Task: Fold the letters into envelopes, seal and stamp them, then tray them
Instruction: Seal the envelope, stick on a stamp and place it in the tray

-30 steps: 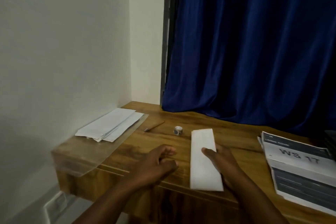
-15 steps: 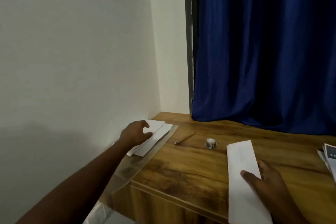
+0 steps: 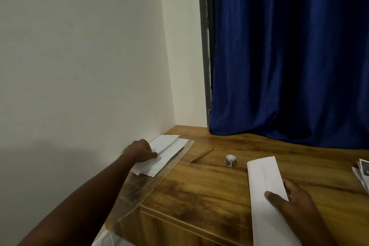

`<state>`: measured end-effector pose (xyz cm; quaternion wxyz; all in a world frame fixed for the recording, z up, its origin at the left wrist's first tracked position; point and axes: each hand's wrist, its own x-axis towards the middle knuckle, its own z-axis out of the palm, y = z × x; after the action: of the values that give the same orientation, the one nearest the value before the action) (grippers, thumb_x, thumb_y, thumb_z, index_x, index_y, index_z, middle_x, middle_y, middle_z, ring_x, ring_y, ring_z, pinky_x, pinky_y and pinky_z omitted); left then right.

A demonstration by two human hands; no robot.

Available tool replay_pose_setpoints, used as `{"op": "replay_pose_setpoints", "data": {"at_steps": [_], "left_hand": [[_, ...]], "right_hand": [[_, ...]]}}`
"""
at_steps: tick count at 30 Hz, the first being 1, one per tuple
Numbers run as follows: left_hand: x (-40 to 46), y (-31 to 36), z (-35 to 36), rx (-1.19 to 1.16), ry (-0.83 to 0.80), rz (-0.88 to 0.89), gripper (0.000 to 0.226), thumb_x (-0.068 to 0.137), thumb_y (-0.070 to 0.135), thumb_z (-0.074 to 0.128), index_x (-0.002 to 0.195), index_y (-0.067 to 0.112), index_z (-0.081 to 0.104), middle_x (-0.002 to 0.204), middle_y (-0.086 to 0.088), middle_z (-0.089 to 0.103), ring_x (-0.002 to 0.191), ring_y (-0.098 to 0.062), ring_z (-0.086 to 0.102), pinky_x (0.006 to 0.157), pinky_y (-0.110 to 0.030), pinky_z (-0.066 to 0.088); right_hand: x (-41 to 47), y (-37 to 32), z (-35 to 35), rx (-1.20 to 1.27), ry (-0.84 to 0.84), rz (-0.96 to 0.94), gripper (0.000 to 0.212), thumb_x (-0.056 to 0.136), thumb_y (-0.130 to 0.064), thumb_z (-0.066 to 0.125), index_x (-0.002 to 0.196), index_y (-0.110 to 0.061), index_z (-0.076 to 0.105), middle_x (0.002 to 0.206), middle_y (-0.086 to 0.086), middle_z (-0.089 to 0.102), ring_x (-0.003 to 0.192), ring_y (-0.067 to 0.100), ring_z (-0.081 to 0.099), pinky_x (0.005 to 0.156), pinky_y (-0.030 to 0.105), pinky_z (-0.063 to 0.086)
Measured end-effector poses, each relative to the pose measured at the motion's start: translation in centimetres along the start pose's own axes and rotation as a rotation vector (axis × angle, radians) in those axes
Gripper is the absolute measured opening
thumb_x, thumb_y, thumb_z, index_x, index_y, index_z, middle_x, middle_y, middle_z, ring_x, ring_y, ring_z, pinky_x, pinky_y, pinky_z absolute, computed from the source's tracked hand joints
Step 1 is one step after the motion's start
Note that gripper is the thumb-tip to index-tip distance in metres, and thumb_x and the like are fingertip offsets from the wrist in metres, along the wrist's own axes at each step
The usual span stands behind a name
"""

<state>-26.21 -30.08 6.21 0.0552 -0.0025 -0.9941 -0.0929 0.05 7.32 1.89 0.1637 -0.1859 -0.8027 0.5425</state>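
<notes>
We see a wooden desk standing in the corner of a room, with a pale wall on its left side and a dark blue curtain hanging behind it down to the desk top; a grey frame runs upright between wall and curtain. At the left end of the desk lies a clear plastic tray, which reaches out over the front edge; on its far part rests a small pile of white envelopes, close to the wall. The left hand is on the near end of this pile, its fingers curled and the thumb pressed on the top sheets, so it pinches the papers at their edge; how many sheets it has we cannot tell. The right hand lies at the front right of the desk on a long folded letter; the thumb lies flat on top of the paper and the fingers are along its right edge, only gently bent, so the hand looks mostly opened and holds the paper down. Between the tray and the letter we see a pen lying slantwise, and near it a small roll of stamps, apart from both; at the right border some printed booklets are partly visible.
</notes>
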Motion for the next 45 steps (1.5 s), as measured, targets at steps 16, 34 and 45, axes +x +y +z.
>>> {"op": "replay_pose_setpoints", "data": {"at_steps": [16, 34, 45], "left_hand": [[-0.6, 0.9, -1.4, -0.109, 0.155, -0.069, 0.027, 0.087, 0.044, 0.076, 0.101, 0.021, 0.072, 0.103, 0.0, 0.073, 0.092, -0.021, 0.064, 0.075, -0.03, 0.047], [-10.6, 5.6, -10.6, -1.137, 0.556, 0.17, 0.015, 0.099, 0.016, 0.06, 0.107, 0.015, 0.073, 0.099, 0.003, 0.075, 0.096, -0.021, 0.07, 0.083, -0.035, 0.055], [-24.5, 17.5, -2.4, -1.973, 0.004, 0.019, 0.02, 0.098, 0.016, 0.066, 0.118, 0.013, 0.065, 0.108, -0.006, 0.078, 0.101, -0.027, 0.075, 0.09, -0.052, 0.06]], "right_hand": [[0.6, 0.7, 0.2, 0.006, -0.001, 0.002, 0.057, 0.091, -0.014, 0.073, 0.142, 0.0, 0.05, 0.141, 0.021, 0.057, 0.124, 0.042, 0.056, 0.104, 0.052, 0.046], [0.4, 1.7, -0.4, 0.04, -0.14, -0.214, 0.028, 0.095, -0.006, 0.066, 0.107, -0.031, 0.075, 0.128, 0.002, 0.069, 0.125, 0.023, 0.058, 0.104, 0.03, 0.039], [-5.5, -1.6, -2.7, 0.371, -0.26, -0.224, 0.019, 0.087, -0.039, 0.076, 0.098, -0.024, 0.08, 0.096, -0.018, 0.079, 0.09, -0.004, 0.072, 0.066, 0.006, 0.051]]}}
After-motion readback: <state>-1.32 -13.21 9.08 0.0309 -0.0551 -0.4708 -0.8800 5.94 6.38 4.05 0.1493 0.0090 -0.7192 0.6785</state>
